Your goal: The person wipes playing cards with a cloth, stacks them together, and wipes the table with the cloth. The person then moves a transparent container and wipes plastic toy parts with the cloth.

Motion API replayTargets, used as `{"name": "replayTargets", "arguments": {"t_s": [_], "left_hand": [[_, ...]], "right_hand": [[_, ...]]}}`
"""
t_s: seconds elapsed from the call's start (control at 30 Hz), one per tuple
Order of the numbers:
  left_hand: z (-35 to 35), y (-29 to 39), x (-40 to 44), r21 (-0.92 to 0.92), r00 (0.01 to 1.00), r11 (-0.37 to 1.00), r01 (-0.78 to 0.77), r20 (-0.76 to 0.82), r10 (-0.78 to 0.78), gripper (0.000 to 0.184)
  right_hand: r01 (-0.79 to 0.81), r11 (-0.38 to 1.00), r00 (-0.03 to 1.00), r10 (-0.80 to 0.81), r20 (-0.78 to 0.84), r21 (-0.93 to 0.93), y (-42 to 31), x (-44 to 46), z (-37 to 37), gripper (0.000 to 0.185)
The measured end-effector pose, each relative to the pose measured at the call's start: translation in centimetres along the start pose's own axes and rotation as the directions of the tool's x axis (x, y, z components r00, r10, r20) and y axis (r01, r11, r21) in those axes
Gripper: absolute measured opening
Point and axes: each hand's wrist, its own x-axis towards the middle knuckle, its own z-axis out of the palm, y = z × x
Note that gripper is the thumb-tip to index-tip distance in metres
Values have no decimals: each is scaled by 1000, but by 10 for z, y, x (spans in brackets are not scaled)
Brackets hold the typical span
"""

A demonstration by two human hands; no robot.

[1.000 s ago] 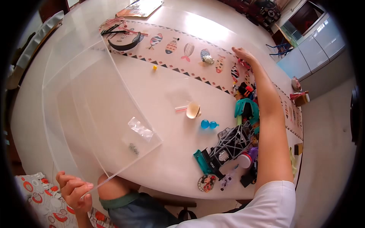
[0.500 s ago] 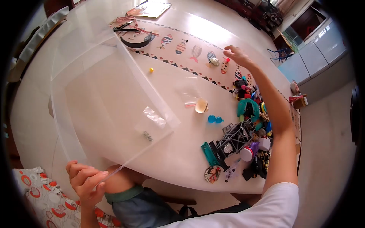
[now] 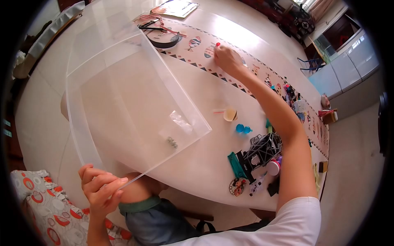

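My left hand [image 3: 101, 185] grips the lower edge of a large clear plastic box [image 3: 174, 84], its fingers curled round the rim. The box is tilted over the left part of the table, and a small clear wrapper [image 3: 179, 120] and a little cluster of grey-green bits [image 3: 171, 142] show through or inside it; I cannot tell which. Over the fish-patterned runner, my right hand [image 3: 230, 60] is closed, with a small red ball [image 3: 218, 44] at its fingertips. My right forearm covers part of the toy pile.
A grey-framed toy vehicle [image 3: 262, 149], blue round pieces [image 3: 243, 128] and a small beige cup [image 3: 230, 115] lie on the table. Loose toys [image 3: 291, 95] are heaped beyond my forearm. A black headband [image 3: 164, 44] and a booklet [image 3: 174, 8] lie at the far side.
My right hand has moved left along the runner, and the red ball has shifted left with it. The view has turned slightly. The yellow ball no longer shows. My left hand still holds the box.
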Motion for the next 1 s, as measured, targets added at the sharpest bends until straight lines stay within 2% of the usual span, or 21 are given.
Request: {"name": "replayTargets", "arguments": {"t_s": [0.03,0.07,0.1,0.13,0.23,0.3,0.37,0.43,0.47,0.57,0.63,0.7,0.77,0.83,0.87,0.9,0.93,1.0], "left_hand": [[1,-1,0,-6,1000,1000,-10,-6,10,22],[2,-2,0,-12,1000,1000,-23,-11,23,22],[2,-3,1,-15,1000,1000,-22,-11,21,18],[1,-3,2,-18,1000,1000,-22,-5,22,16],[-3,-2,3,-40,999,999,-31,17,31,16],[-3,-4,4,-45,999,998,-46,22,47,17],[-4,-6,5,-49,997,996,-68,32,70,18],[-6,-5,7,-50,996,996,-78,45,80,18],[-7,-5,8,-53,995,995,-83,51,86,18],[-5,-5,8,-49,996,995,-85,37,87,18],[-4,-4,10,-43,995,995,-94,25,95,18],[-5,-3,9,-42,996,995,-90,23,91,17],[-4,-3,11,-46,995,994,-95,12,96,17],[-4,-3,12,-48,996,995,-93,7,94,17],[-4,-3,13,-49,996,995,-90,10,91,17],[-5,-2,13,-51,996,994,-91,10,92,17],[-5,-3,12,-44,995,995,-95,18,96,17],[-5,-3,13,-50,995,994,-95,20,97,17]], "right_hand": [[27,999,999,-26,35,-36,3,-17,-10,24],[72,996,964,-58,260,-46,-1,-31,-35,22],[114,993,878,-80,471,-43,-8,-43,-74,21],[149,989,745,-94,661,-27,-14,-50,-98,20],[216,975,846,-211,490,47,-47,-49,-105,21],[321,847,916,-392,89,424,-61,-38,-56,30],[503,676,839,-532,-116,539,-90,-26,-33,34],[597,603,751,-652,-105,529,-104,-22,-17,36],[621,630,772,-596,-221,467,-107,-31,-12,32],[651,595,709,-699,-97,471,-82,-65,-41,26],[688,657,699,-714,-37,309,-55,-101,-58,19],[647,678,697,-712,91,349,-29,-130,-90,12],[582,710,750,-657,77,396,-13,-147,-112,14],[466,803,854,-518,51,372,0,-141,-113,16],[467,840,880,-472,-53,277,9,-130,-103,16],[327,923,944,-329,-24,203,13,-118,-99,17],[274,952,962,-269,-58,139,36,-98,-74,19],[27,998,987,-18,-160,54,49,-73,-37,25]]}}
